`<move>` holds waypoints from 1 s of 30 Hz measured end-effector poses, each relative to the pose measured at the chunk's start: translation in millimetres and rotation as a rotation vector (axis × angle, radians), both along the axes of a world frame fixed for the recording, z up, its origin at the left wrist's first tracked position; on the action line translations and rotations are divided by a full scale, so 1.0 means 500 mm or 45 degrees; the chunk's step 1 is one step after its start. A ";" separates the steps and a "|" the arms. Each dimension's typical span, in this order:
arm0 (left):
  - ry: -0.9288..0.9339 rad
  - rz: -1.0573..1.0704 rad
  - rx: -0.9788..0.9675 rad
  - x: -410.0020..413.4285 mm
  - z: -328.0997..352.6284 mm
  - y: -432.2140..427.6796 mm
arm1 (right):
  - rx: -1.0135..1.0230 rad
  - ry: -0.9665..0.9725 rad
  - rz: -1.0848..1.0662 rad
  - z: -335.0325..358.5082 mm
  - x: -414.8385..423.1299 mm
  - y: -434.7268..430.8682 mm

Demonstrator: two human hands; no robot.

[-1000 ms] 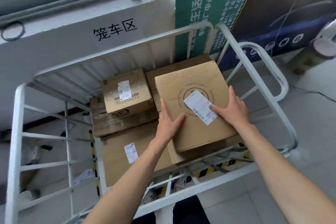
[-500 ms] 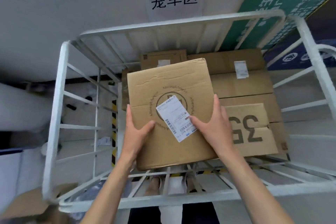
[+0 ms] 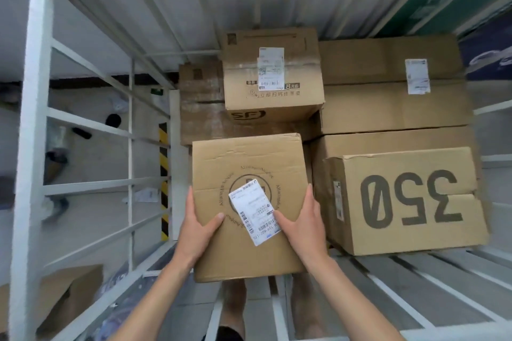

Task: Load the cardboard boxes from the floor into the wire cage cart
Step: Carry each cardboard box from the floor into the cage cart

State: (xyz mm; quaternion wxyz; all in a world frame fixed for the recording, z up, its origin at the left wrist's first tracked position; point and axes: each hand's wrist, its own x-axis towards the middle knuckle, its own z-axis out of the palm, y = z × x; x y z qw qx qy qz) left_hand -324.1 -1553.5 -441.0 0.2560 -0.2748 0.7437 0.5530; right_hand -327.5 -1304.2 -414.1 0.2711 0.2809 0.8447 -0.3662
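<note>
The left hand (image 3: pixel 199 225) and right hand (image 3: pixel 302 219) are squeezing the box (image 3: pixel 243 163) by its sides, thumbs pressing on top and the other fingers hiding below, likely so it is not tipping. They are holding it inside the cart (image 3: pixel 36 91). The 350 box (image 3: pixel 401 202) is sitting just right of the right fingers, and the SF box (image 3: pixel 271 80) is sitting past the fingertips.

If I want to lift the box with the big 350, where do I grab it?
Probably from above, gripping the near and far long edges of the 350 box: it lies on top of the stack with those edges free, while the held box crowds its left end.
</note>
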 end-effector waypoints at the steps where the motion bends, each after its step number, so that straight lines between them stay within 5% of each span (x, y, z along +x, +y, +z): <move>1: -0.010 -0.014 0.012 -0.003 -0.032 0.013 | 0.028 -0.007 -0.002 -0.023 -0.001 0.012; 11: 0.058 -0.050 0.069 -0.124 -0.178 0.125 | 0.123 0.070 -0.100 -0.184 -0.100 0.107; 30: 0.070 -0.119 0.048 -0.100 -0.195 0.167 | 0.202 0.139 0.058 -0.214 -0.065 0.147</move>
